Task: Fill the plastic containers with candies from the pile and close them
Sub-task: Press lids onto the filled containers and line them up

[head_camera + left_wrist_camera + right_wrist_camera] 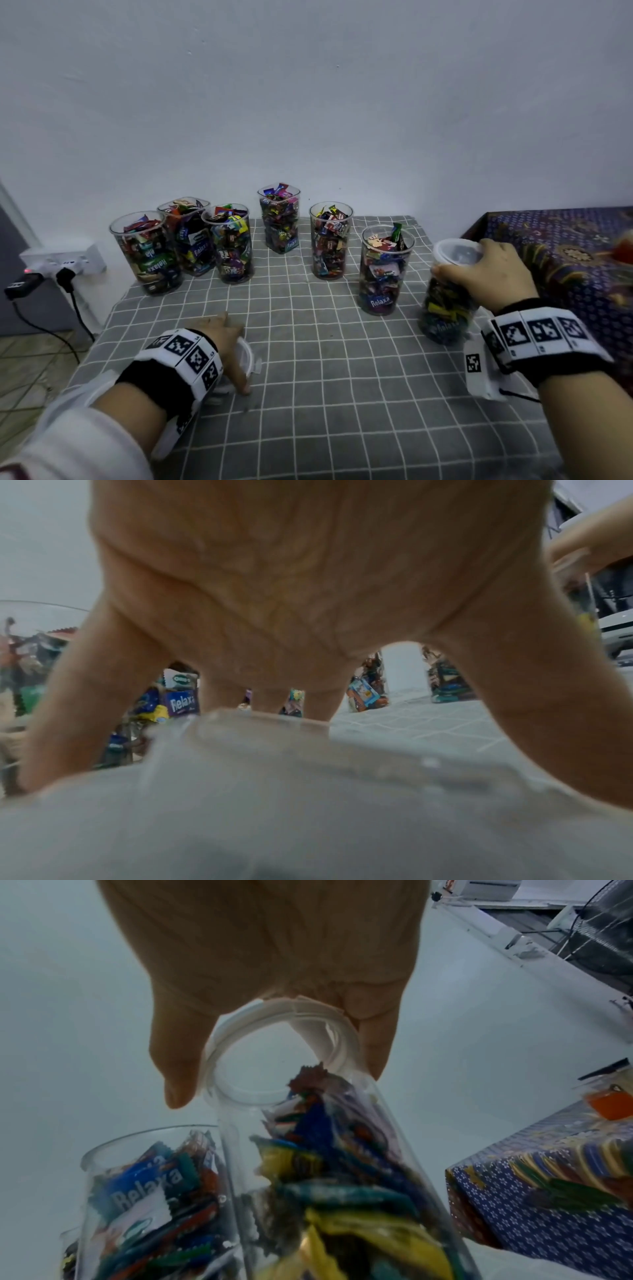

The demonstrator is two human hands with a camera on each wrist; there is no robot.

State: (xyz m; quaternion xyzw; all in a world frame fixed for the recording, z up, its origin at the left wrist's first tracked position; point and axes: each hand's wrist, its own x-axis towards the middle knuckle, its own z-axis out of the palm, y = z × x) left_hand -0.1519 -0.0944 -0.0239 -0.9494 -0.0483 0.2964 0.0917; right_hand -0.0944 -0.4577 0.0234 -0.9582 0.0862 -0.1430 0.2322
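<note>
1. Grey checked cloth point(342, 394): covers the table top.
2. White wall point(308, 102): plain, directly behind the table.
3. White power strip point(65, 255): left of the table, against the wall; black plug point(65, 275) inserted, black cable point(78, 310) hanging toward the tiled floor point(30, 363).
4. Purple patterned cloth point(565, 246): at the right edge.

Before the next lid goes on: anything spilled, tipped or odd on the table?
Nothing spilled or tipped. Only oddity: wrappers poke above the rim of the open container beside the right hand, which may hinder closing it.
</note>
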